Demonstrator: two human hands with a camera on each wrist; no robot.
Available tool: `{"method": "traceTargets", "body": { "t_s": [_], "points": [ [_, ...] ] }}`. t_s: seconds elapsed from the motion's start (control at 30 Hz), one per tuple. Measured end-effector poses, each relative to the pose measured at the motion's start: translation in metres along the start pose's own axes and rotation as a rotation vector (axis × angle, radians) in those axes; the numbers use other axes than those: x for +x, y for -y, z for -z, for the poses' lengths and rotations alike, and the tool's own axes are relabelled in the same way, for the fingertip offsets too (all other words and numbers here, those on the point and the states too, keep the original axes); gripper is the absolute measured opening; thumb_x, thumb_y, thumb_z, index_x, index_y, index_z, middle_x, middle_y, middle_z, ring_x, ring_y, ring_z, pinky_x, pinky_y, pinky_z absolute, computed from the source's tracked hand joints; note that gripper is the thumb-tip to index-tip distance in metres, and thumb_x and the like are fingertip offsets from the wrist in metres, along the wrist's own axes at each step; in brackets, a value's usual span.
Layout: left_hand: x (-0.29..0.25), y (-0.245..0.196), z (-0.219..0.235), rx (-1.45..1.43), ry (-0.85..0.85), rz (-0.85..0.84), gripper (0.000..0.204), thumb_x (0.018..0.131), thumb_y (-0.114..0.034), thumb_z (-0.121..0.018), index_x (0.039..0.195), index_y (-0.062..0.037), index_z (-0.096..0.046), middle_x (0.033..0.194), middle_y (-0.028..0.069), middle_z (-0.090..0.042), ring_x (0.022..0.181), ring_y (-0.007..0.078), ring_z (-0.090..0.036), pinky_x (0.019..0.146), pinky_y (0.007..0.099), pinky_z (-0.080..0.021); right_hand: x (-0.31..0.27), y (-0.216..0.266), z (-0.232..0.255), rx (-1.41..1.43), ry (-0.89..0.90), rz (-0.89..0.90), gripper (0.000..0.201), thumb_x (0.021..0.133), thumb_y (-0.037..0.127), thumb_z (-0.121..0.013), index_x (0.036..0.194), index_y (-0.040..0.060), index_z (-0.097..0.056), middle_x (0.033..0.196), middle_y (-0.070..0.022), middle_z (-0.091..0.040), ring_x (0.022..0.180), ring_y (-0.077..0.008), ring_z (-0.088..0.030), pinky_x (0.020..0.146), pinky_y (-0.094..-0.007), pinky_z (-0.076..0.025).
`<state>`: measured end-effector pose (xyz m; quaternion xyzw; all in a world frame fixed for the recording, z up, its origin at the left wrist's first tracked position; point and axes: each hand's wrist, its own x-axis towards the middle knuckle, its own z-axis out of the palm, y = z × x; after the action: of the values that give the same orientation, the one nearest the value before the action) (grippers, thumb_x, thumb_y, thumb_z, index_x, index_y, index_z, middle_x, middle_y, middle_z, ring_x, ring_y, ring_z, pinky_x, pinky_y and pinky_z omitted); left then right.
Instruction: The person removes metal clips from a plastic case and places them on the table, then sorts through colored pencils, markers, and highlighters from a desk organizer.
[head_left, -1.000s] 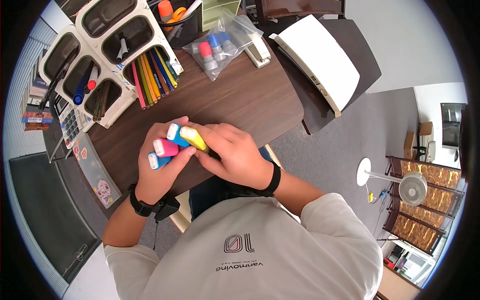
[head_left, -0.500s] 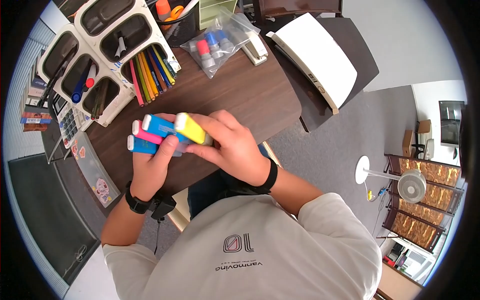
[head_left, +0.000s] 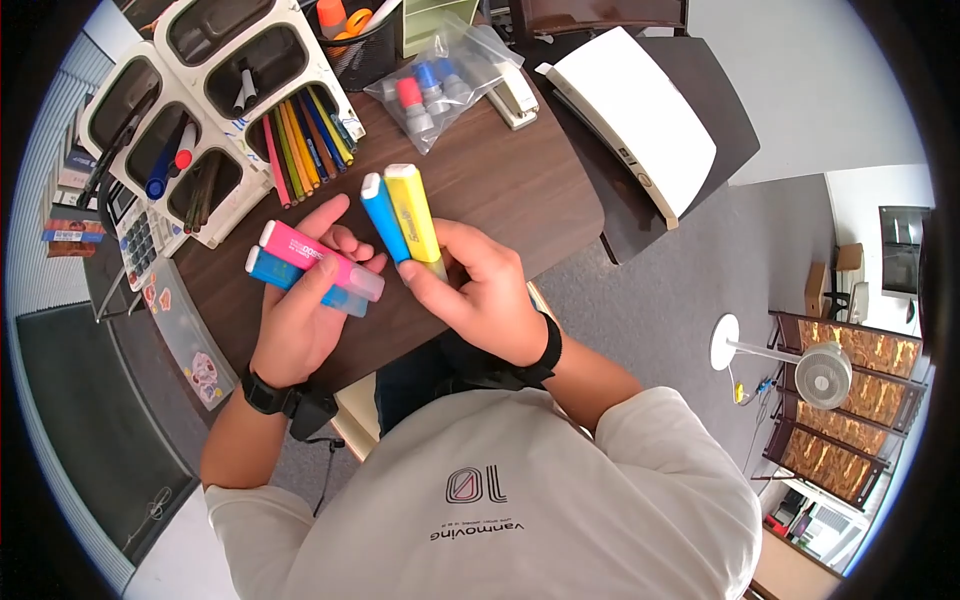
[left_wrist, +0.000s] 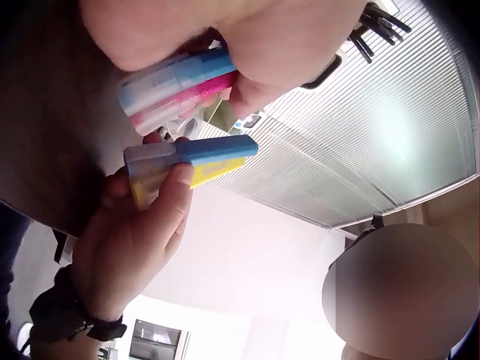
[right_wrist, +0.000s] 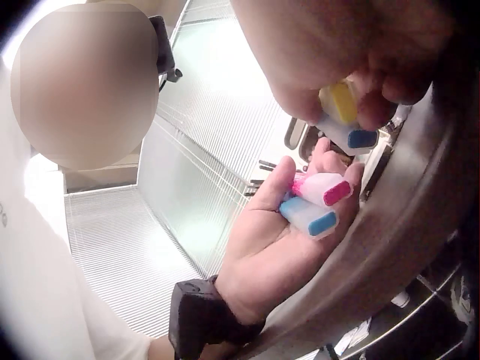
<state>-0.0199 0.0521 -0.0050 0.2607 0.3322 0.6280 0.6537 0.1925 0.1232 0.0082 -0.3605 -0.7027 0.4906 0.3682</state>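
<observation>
My left hand [head_left: 300,335] holds a pink highlighter [head_left: 312,252] and a blue highlighter [head_left: 275,268] side by side, its thumb across them and other fingers partly extended. To its right, my right hand [head_left: 482,290] pinches a yellow highlighter [head_left: 412,212] together with a second blue highlighter [head_left: 384,216], their white ends pointing away from the body. A gap separates the two pairs above the dark table. In the right wrist view, the clear caps of the pink highlighter [right_wrist: 334,189] and the blue one [right_wrist: 311,219] face the camera.
A white organizer [head_left: 230,150] with pens and colored pencils [head_left: 300,150] stands at the back left of the table [head_left: 500,190]. Beyond the hands lie a plastic bag of bottles [head_left: 430,95] and a stapler [head_left: 514,97]. A mesh holder [head_left: 362,65] stands behind.
The four highlighters, earlier bunched between both hands, are split into two pairs. My right hand has drawn the yellow and one blue highlighter away, turned upward; my left keeps the pink and other blue.
</observation>
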Motion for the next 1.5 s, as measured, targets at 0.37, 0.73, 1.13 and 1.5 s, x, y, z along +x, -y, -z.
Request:
{"method": "traceTargets", "body": {
  "t_s": [0.37, 0.73, 1.13, 1.5],
  "points": [
    [-0.004, 0.002, -0.007, 0.568, 0.003, -0.181, 0.051, 0.096, 0.002, -0.074, 0.144, 0.0001, -0.058, 0.139, 0.0122, -0.065, 0.128, 0.0183, -0.061, 0.109, 0.0336, -0.049, 0.007, -0.009, -0.012, -0.192, 0.084, 0.348, 0.042, 0.087, 0.004, -0.078, 0.128, 0.0049, -0.069, 0.113, -0.0134, -0.072, 0.103, -0.036, -0.07, 0.09, -0.0435, -0.058],
    [-0.009, 0.0, -0.01, 0.49, -0.07, -0.214, 0.034, 0.103, -0.005, -0.065, 0.136, -0.0008, -0.056, 0.129, 0.0146, -0.07, 0.12, 0.0213, -0.067, 0.105, 0.0365, -0.054, 0.034, 0.023, 0.025, -0.051, -0.094, 0.457, 0.037, 0.091, 0.003, -0.081, 0.125, -0.0001, -0.067, 0.112, -0.0157, -0.074, 0.095, -0.0286, -0.071, 0.082, -0.0359, -0.056],
    [-0.009, -0.001, -0.011, 0.592, -0.059, -0.278, 0.034, 0.096, 0.004, -0.072, 0.128, -0.0009, -0.063, 0.122, 0.0088, -0.071, 0.116, 0.0155, -0.067, 0.1, 0.0303, -0.053, 0.2, 0.1, -0.029, -0.773, -0.05, 0.948, 0.023, 0.085, 0.007, -0.073, 0.108, 0.0068, -0.069, 0.09, -0.0111, -0.063, 0.086, -0.0326, -0.067, 0.073, -0.0448, -0.057],
    [-0.009, 0.0, -0.01, 0.606, -0.067, -0.294, 0.037, 0.097, 0.003, -0.072, 0.132, 0.0004, -0.063, 0.124, 0.0106, -0.072, 0.118, 0.0157, -0.069, 0.101, 0.031, -0.055, 0.19, 0.101, -0.056, -0.642, 0.006, 0.865, 0.031, 0.092, 0.014, -0.072, 0.122, 0.006, -0.068, 0.099, -0.0123, -0.068, 0.091, -0.0331, -0.07, 0.074, -0.0428, -0.058]
  ]
}}
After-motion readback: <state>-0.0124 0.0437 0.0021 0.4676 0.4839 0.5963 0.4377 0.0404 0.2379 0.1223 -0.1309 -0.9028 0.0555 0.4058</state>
